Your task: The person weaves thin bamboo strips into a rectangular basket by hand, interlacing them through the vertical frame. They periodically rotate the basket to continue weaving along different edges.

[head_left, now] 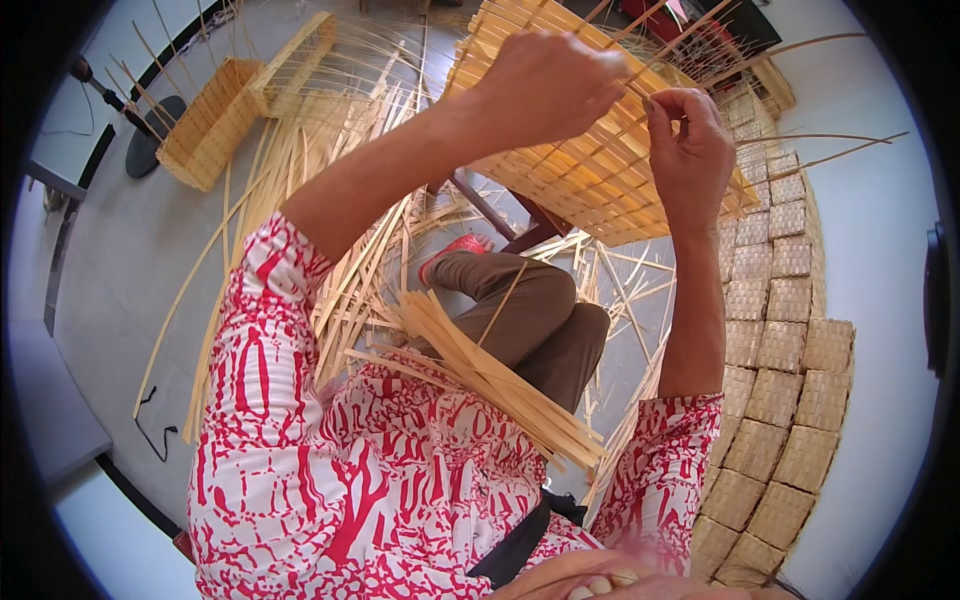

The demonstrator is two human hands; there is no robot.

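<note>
A half-woven basket (585, 185) of flat, pale bamboo strips stands tilted in front of me, with long loose strip ends sticking out at its right and top. My left hand (545, 90) is closed over its upper part, knuckles up; the fingertips are hidden and slightly blurred. Just right of it, my right hand (690, 145) pinches a thin bamboo strip (637, 90) between thumb and forefinger at the weave. A bundle of flat bamboo strips (490, 375) lies across my lap.
Stacks of finished woven baskets (780, 345) line the wall at right. At the far left stand an unfinished basket (210, 125) with upright strips and a black round-based stand (155, 140). Long loose strips (350, 250) cover the floor on the left. A dark wooden stool (535, 230) shows beneath the weaving.
</note>
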